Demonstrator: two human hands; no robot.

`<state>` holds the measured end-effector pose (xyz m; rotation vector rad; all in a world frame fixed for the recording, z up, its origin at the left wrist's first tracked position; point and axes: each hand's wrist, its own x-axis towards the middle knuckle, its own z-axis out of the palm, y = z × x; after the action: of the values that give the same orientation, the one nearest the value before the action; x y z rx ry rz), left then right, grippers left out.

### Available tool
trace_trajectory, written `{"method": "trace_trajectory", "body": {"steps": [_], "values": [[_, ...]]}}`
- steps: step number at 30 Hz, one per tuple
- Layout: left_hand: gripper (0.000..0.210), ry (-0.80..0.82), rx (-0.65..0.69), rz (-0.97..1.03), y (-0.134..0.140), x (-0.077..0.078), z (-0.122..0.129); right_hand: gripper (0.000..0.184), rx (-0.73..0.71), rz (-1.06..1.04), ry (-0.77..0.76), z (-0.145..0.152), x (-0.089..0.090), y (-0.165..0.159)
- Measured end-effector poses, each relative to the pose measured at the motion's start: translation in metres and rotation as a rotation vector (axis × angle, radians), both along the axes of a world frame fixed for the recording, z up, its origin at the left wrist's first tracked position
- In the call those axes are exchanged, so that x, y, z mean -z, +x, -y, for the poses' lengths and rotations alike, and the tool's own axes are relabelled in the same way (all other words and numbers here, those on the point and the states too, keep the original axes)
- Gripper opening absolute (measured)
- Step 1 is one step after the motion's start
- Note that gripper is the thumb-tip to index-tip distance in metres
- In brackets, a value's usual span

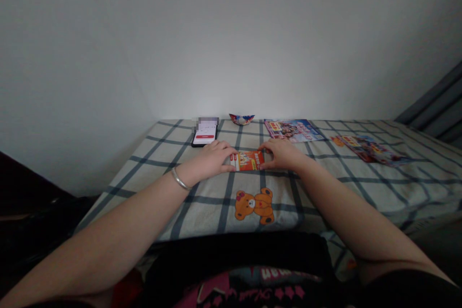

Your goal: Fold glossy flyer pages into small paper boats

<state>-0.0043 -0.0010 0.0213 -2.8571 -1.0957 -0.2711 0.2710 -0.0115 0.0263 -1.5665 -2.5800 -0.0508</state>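
Note:
An orange and white printed card (247,160) lies low over the checked cloth, lengthwise between my two hands. My left hand (212,160), with a silver bangle at its wrist, grips the card's left end between thumb and fingers. On the opposite end, my right hand (283,155) pinches the card's right edge in the same way. Whether the card rests on the cloth or is slightly raised, I cannot tell. Just beyond my left hand lies a phone (205,134) with a lit screen, partly blurred out.
A checked cloth with a printed teddy bear (254,206) covers the surface (202,202). Against the wall stands a small folded colourful wrapper (241,119). Two glossy printed packets or sheets lie to the right, one farther back (294,130) and one nearer (373,149).

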Motion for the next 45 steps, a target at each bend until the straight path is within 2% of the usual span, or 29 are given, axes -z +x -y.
{"method": "trace_trajectory", "body": {"steps": [8, 14, 17, 20, 24, 27, 30, 36, 42, 45], "values": [[0.05, 0.005, 0.053, 0.047, -0.001, 0.003, 0.0, 0.055, -0.17, -0.021, 0.068, 0.001, 0.001, 0.001], [0.056, -0.016, 0.075, 0.118, -0.002, 0.007, -0.006, 0.062, -0.193, -0.065, 0.065, 0.001, 0.005, 0.001], [0.057, -0.033, 0.081, 0.144, -0.002, 0.008, -0.006, 0.059, -0.201, -0.101, 0.064, 0.0, 0.007, 0.001], [0.057, -0.037, 0.1, 0.189, 0.0, 0.009, -0.005, 0.046, -0.181, -0.163, 0.05, -0.002, 0.009, 0.002], [0.054, -0.004, 0.156, 0.253, 0.004, 0.011, -0.004, 0.018, -0.107, -0.297, 0.034, -0.005, 0.01, 0.0], [0.048, 0.026, 0.184, 0.291, 0.005, 0.011, -0.004, 0.007, -0.055, -0.391, 0.04, -0.005, 0.009, -0.001], [0.047, 0.063, 0.159, 0.353, 0.006, 0.01, -0.002, 0.008, -0.024, -0.452, 0.127, -0.003, 0.007, -0.002], [0.052, 0.112, 0.102, 0.46, 0.007, 0.004, 0.002, 0.009, -0.056, -0.505, 0.276, -0.001, 0.001, -0.003], [0.026, 0.156, 0.149, 0.444, 0.007, 0.001, 0.002, 0.009, -0.08, -0.495, 0.388, 0.001, -0.001, -0.002], [0.027, 0.166, 0.178, 0.446, 0.007, 0.001, 0.002, 0.009, -0.128, -0.528, 0.39, 0.001, -0.002, -0.002]]}}
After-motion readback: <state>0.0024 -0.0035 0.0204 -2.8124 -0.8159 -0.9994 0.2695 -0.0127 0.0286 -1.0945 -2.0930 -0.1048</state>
